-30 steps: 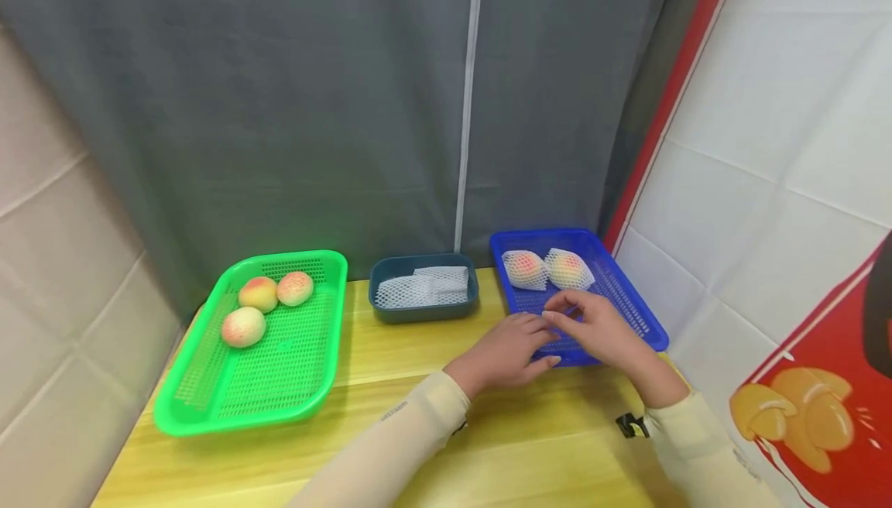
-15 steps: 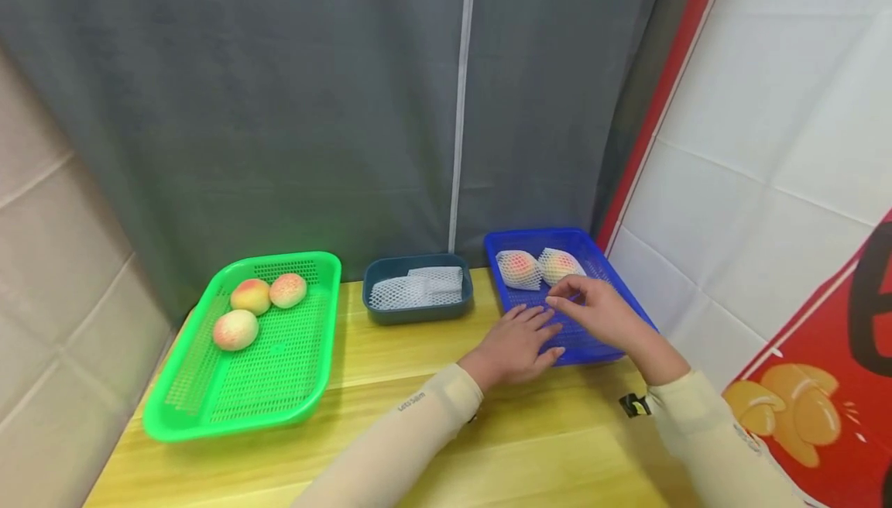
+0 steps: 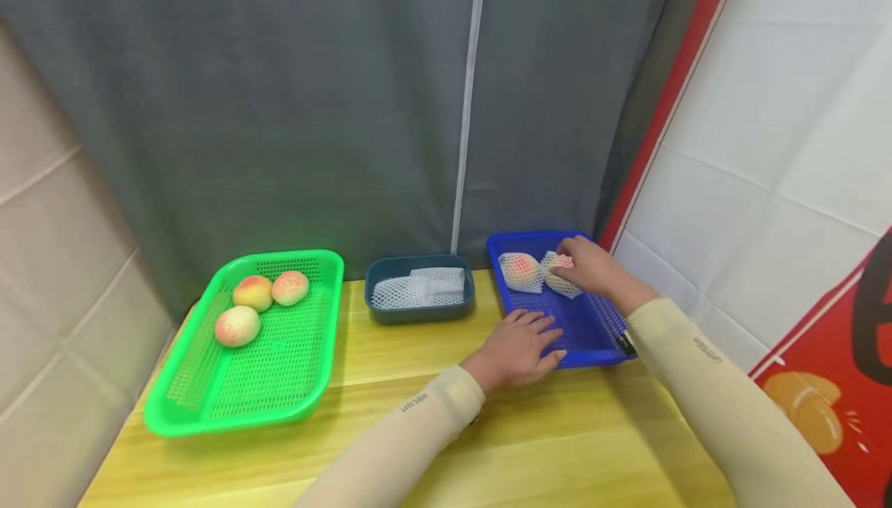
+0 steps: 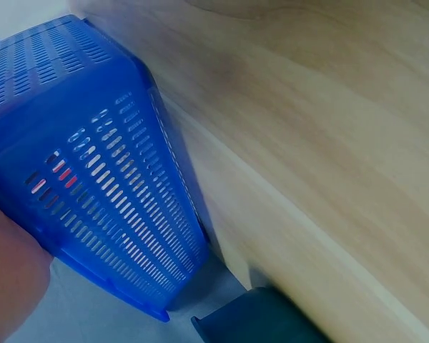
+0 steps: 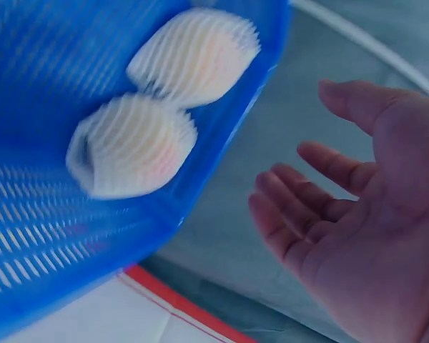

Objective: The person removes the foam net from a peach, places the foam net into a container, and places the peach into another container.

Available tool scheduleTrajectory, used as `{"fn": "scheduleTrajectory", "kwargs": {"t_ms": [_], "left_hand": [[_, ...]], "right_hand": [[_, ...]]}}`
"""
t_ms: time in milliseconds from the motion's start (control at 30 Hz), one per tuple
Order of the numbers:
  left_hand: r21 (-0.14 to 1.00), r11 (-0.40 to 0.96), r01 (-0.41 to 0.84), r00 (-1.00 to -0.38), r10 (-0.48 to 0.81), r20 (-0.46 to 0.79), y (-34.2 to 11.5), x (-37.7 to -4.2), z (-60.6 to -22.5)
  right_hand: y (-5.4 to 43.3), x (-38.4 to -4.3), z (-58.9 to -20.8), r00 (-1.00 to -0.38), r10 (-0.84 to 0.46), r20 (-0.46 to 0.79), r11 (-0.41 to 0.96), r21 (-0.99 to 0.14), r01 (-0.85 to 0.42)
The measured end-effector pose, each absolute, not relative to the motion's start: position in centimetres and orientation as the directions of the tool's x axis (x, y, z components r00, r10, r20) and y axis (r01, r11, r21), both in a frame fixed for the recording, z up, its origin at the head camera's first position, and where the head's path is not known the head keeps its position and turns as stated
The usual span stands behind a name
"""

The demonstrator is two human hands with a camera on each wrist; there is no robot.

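My right hand [image 3: 592, 266] is over the right side of the blue basket [image 3: 578, 359], overlapping one net-wrapped peach [image 3: 555, 279]. In the right wrist view the palm and loosely bent fingers show nothing in them, apart from the peaches. A second peach [image 3: 521, 272] in a white foam net sits to its left, against the first. My left hand [image 3: 514, 348] lies with spread fingers at the basket's near left rim. Seen from the left wrist, the basket's slotted wall [image 4: 121, 171] is close by, with part of the hand [image 4: 11, 275] at the edge.
A green basket [image 3: 334, 345] at the left holds three bare peaches [image 3: 238, 326]. Between the baskets, a dark teal tray [image 3: 421, 313] contains white foam nets [image 3: 439, 283]. Behind the wooden table [image 3: 390, 430] hangs a grey curtain [image 3: 313, 105]; a white wall [image 3: 787, 121] stands right.
My right hand has moved away from the left hand, forward and right over the basket, toward the right wrapped peach. The left hand has stayed at the rim, its fingers spreading slightly.
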State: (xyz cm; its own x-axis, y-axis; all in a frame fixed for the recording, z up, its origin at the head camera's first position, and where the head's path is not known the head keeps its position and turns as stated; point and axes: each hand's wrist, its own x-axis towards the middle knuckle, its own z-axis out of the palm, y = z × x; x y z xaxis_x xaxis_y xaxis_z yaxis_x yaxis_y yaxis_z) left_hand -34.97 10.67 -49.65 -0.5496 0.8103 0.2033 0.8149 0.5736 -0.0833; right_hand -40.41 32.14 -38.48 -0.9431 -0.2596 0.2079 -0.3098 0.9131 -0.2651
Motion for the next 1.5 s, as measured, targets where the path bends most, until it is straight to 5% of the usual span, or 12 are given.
{"fn": "scheduleTrajectory", "kwargs": {"t_ms": [167, 367, 800, 1500], "left_hand": [[-0.104, 0.582, 0.807, -0.559, 0.808, 0.184, 10.6, -35.0, -49.8], [-0.1, 0.583, 0.807, -0.561, 0.808, 0.181, 10.7, -35.0, -50.0], [-0.12, 0.575, 0.809, -0.542, 0.81, 0.225, 11.3, -34.5, -50.1], [-0.156, 0.584, 0.797, -0.548, 0.807, 0.221, 11.1, -34.6, -49.7]], "right_hand": [[32.5, -44.0, -38.9, -0.981, -0.191, 0.044, 0.968, -0.156, -0.195], [33.0, -46.4, -40.3, -0.987, -0.076, -0.141, 0.987, -0.155, -0.054], [34.8, -48.9, -42.7, -0.952, 0.052, -0.301, 0.977, -0.182, 0.111], [34.3, -50.4, -45.5, -0.969, 0.049, -0.244, 0.967, -0.233, 0.108]]}}
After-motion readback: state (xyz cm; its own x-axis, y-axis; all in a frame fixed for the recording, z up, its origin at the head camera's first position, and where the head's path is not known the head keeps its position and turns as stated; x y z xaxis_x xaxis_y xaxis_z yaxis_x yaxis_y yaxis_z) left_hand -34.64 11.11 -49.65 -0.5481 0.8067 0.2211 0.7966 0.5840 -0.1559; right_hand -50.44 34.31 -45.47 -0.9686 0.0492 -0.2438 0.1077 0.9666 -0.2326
